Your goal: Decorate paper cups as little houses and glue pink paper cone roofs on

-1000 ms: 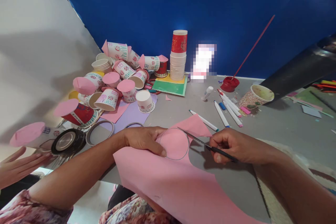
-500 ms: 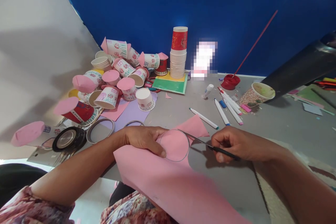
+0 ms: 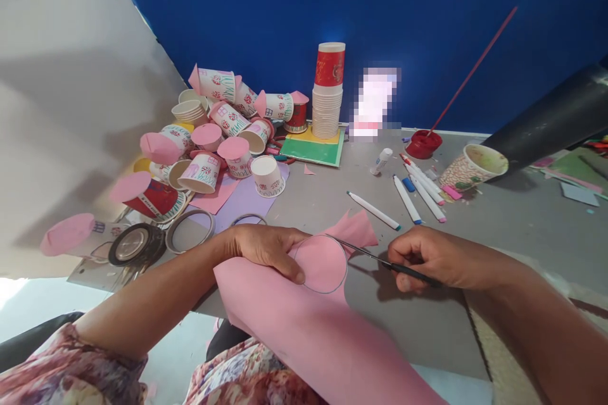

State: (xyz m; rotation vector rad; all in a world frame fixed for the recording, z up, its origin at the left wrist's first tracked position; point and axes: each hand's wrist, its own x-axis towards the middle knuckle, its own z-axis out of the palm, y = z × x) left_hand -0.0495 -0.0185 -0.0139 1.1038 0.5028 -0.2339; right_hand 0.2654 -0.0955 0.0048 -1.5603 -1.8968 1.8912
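A large pink paper sheet [image 3: 304, 319] hangs over the table's front edge, with a circle [image 3: 325, 262] outlined on it in dark line. My left hand [image 3: 268, 250] pinches the sheet at the circle's left side, thumb on top and fingers beneath. In my right hand [image 3: 418, 259] is a pair of scissors with black handles [image 3: 401, 269]; its blades point left and meet the paper at the circle's upper edge. Behind the blades a partly cut flap of pink paper [image 3: 358, 228] sticks up and out.
Decorated paper cups [image 3: 199, 172] with pink tops crowd the left, near tape rolls [image 3: 190, 232]. A cup stack [image 3: 327, 111] stands at the back. Markers [image 3: 373, 210], a glue stick [image 3: 381, 161], a red pot [image 3: 424, 144] and a patterned cup [image 3: 472, 168] lie or stand to the right.
The blades have moved slightly left along the circle's upper edge, and the flap behind them is more bent. The whole view has shifted a little.
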